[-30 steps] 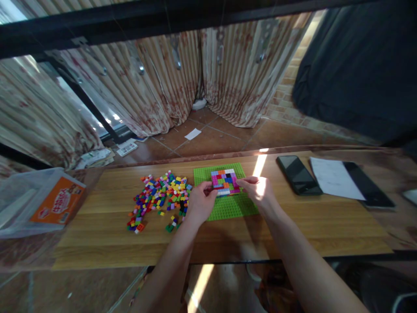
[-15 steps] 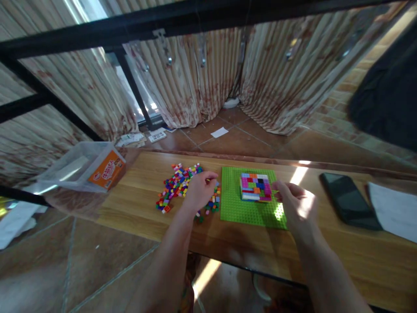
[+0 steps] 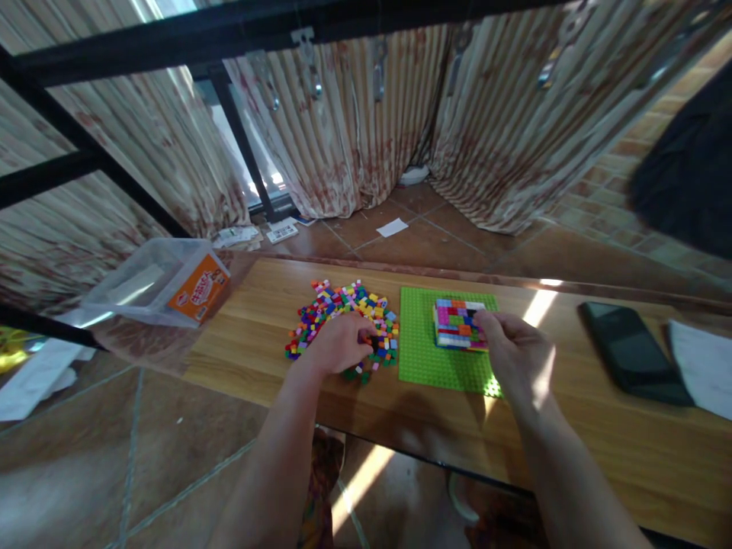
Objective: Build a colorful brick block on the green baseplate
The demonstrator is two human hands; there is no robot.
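Note:
My left hand (image 3: 343, 343) is over the pile of small coloured toy bricks (image 3: 325, 301), fingers closed together at its near right part. Whatever lies between those fingertips is too small to make out. A low rectangular block of stacked toy bricks (image 3: 454, 324), multicoloured on top with a pale front edge, stands on a green studded baseplate (image 3: 420, 366). At the block's right side, my right hand (image 3: 518, 351) has thumb and fingers pinched together and covers that corner. What this pinch holds is hidden.
A clear plastic box (image 3: 154, 282) with an orange label stands left of the wooden table (image 3: 240, 343). Right of the baseplate lie a dark phone (image 3: 632, 354) and a white paper sheet (image 3: 701, 358). The table's front edge runs below my forearms.
My left hand has left the brick block for the loose pile on the left. My right hand drew slightly away from the block, then came back to its right side. The view has swung left.

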